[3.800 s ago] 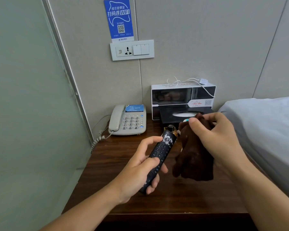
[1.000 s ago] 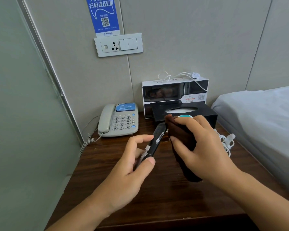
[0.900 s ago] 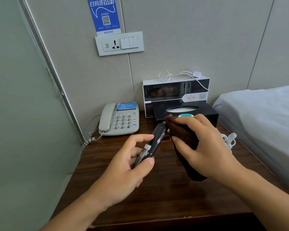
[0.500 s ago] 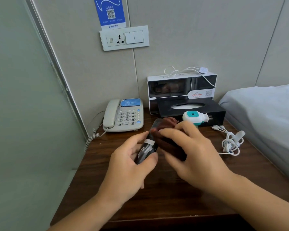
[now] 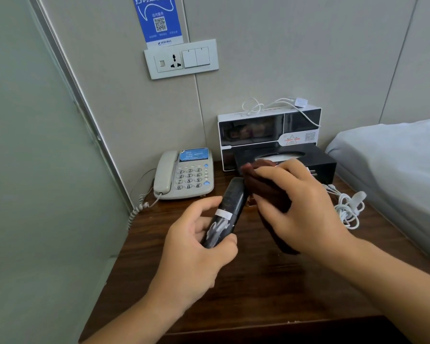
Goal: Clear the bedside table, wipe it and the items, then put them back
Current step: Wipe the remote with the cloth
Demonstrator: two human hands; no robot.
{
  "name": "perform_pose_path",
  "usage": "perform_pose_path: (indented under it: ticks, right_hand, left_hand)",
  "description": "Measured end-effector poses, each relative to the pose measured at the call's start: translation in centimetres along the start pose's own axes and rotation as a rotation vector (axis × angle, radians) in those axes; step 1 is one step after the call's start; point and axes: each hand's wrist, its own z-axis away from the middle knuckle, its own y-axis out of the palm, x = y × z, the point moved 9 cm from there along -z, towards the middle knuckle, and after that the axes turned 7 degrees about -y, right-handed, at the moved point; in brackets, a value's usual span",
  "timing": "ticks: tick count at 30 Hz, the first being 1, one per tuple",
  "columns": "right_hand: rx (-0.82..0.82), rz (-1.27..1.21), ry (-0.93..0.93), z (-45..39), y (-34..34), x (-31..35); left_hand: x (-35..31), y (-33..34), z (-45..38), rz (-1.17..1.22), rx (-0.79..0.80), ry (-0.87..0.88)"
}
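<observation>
Cloth (image 5: 268, 192) now back alongside remote's (image 5: 227, 209) top

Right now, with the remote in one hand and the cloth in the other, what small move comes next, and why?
Probably draw the brown cloth down the remote: the right hand presses it only against the top end, while the left hand grips the lower end.

Head view, close, down and forward over bedside table (image 5: 246, 289)
</observation>
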Motion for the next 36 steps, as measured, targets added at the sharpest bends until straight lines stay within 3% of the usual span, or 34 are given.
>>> perform_pose_path:
  ticks: [4,8,12,16,21,25,31,36]
  right_hand:
    - [0.219,-0.069,-0.187,2.1,2.6,3.4]
    - [0.014,-0.03,-0.024,0.0,0.6,0.1]
    - [0.204,-0.13,-0.172,1.5,2.6,2.8]
    - [0.001,-0.073,-0.007,0.1,1.2,-0.2]
    - [0.117,-0.139,-0.165,1.5,2.4,2.6]
    - [-0.071,-0.096,0.017,-0.8,0.3,-1.3]
    - [0.109,-0.154,-0.078,2.1,2.4,1.6]
    - [0.057,-0.117,-0.054,0.7,1.3,0.3]
  left_hand:
    - [0.0,0.5,0.3,0.076,0.055,-0.025]
    - [0.8,0.7,0.2,0.151,0.04,-0.057]
    - [1.0,0.9,0.3,0.223,0.057,-0.096]
    - [1.5,1.3,0.1,0.247,0.089,-0.125]
    - [1.0,1.4,-0.1,0.37,0.164,-0.156]
    - [1.1,2.5,-0.2,0.363,0.324,-0.164]
    - [1.0,2.9,-0.6,0.348,0.409,-0.1]
    - [0.6,2.9,-0.9,0.307,0.429,-0.049]
